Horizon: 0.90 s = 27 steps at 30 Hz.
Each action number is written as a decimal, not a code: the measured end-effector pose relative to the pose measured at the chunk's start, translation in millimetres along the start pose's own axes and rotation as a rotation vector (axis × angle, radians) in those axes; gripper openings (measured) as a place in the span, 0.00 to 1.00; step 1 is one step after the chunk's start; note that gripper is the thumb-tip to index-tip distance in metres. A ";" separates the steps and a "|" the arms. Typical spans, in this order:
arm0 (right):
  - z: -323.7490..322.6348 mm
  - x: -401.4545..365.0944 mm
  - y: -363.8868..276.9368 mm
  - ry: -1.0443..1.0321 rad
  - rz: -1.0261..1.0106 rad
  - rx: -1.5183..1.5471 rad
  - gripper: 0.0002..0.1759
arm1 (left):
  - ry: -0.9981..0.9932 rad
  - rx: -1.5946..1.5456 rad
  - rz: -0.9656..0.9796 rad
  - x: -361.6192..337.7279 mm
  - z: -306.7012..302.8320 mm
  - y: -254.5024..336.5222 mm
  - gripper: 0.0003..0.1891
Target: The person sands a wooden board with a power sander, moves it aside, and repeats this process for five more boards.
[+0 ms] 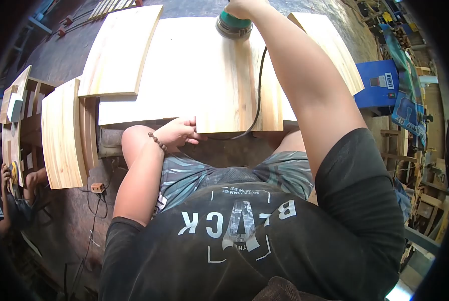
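My right hand (244, 8) is closed round the top of a green electric sander (233, 26), at arm's length. The sander's dark round base rests on the far end of a pale wooden board (239, 95) with brown grain streaks. At the board's near left corner, my left hand (181, 133), with a beaded bracelet on its wrist, grips the edge; some fingers are partly hidden there. A black power cord (259, 95) crosses the board and drops over its near edge. Beneath the board lies a bright white work surface (174, 65).
Wooden panels lie at left (122, 55), far left (61, 135) and right (329, 47). A blue machine (377, 83) stands beyond the right panel. At the left edge, another person's hands hold a yellow sander (14, 173). A socket block (97, 187) with cords lies on the floor.
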State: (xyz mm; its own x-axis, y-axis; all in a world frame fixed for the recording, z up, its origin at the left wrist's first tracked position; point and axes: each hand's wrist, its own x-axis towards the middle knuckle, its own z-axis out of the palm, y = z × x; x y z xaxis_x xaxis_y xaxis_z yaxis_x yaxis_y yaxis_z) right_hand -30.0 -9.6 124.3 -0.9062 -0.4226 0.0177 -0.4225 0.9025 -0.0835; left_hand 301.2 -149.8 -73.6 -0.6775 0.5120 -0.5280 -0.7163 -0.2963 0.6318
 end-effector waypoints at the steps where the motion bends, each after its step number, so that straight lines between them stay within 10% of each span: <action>1: 0.2 4.8 0.9 0.000 0.001 -0.001 0.34 | -0.034 -0.063 -0.004 1.8 -5.3 -0.4 0.24; 14: 26.3 25.9 37.5 -0.016 -0.142 -0.057 0.36 | 0.122 -0.020 -0.075 14.4 -2.3 -9.3 0.09; 16: 73.2 39.0 70.8 0.258 -0.347 0.001 0.34 | 0.191 0.009 0.027 21.9 -0.7 -22.5 0.11; 27: 18.5 -87.8 40.6 0.038 -0.099 0.011 0.33 | 0.292 0.045 0.118 25.7 3.6 -18.9 0.10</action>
State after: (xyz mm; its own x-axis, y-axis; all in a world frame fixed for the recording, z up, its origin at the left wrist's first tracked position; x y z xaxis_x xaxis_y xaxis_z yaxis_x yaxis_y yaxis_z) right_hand 32.7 62.5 101.0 -0.8602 -0.5059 0.0642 -0.5099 0.8555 -0.0900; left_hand 297.9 -128.2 -97.1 -0.7796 0.2216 -0.5858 -0.6261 -0.3005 0.7195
